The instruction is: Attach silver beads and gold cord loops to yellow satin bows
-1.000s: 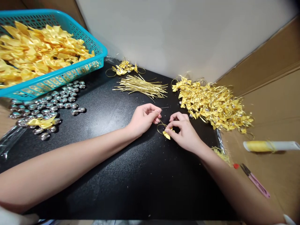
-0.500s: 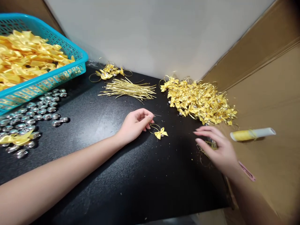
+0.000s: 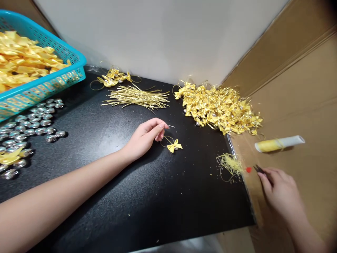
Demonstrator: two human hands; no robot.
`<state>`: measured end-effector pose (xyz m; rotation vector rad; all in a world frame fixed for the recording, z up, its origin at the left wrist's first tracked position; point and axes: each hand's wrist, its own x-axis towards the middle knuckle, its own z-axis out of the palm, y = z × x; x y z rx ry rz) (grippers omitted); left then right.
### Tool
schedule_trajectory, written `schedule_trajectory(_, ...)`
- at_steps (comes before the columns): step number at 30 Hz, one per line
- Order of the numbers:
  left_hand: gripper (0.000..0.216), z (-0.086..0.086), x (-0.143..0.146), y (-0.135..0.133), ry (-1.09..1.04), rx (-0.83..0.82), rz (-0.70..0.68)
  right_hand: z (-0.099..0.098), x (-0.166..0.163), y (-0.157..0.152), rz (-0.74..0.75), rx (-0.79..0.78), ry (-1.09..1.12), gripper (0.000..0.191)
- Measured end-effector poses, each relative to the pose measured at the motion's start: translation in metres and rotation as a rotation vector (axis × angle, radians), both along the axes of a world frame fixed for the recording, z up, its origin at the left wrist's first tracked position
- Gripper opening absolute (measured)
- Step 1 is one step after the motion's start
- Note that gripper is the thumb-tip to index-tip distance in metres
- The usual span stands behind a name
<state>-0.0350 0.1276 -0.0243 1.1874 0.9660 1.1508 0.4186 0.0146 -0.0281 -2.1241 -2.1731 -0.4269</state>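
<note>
My left hand (image 3: 146,135) rests on the black table (image 3: 147,196), its fingers pinched on the gold wire whose loop carries a small yellow ribbon bow (image 3: 174,145) lying on the table. My right hand (image 3: 280,191) lies palm down on the brown cardboard (image 3: 300,116) at the right, fingers over a small pair of scissors (image 3: 259,169) whose dark tips stick out past the fingertips. A little heap of yellow thread scraps (image 3: 230,164) sits between the two hands at the table's edge.
A pile of finished yellow bows (image 3: 218,109) lies at the back right, a bundle of gold wires (image 3: 135,98) and a few more bows (image 3: 112,77) behind. A teal basket (image 3: 47,84) of ribbon and silver beads (image 3: 31,124) are left. A yellow thread spool (image 3: 279,143) lies on the cardboard.
My right hand let go of the bow and moved right, off the table onto the cardboard and over the scissors. The bow now lies on the table. The left hand keeps its pinch.
</note>
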Motion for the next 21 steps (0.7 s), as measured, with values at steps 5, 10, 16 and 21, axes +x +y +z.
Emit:
schedule_trajectory(5,0.017,-0.002,-0.001,0.001,-0.011,0.03,-0.027,0.004,-0.005,0.005,-0.083,-0.007,0.088,0.04)
schedule_trajectory(10,0.017,-0.002,-0.002,0.001,-0.009,0.028,-0.046,0.023,-0.031,0.0,-0.244,0.018,0.258,0.036)
schedule_trajectory(16,0.018,-0.002,0.0,0.002,-0.034,0.014,-0.041,0.065,-0.098,0.033,-0.127,-0.071,0.426,0.037)
schedule_trajectory(21,0.017,-0.003,0.0,0.003,-0.036,0.012,-0.049,0.078,-0.193,0.09,0.382,-0.59,0.297,0.029)
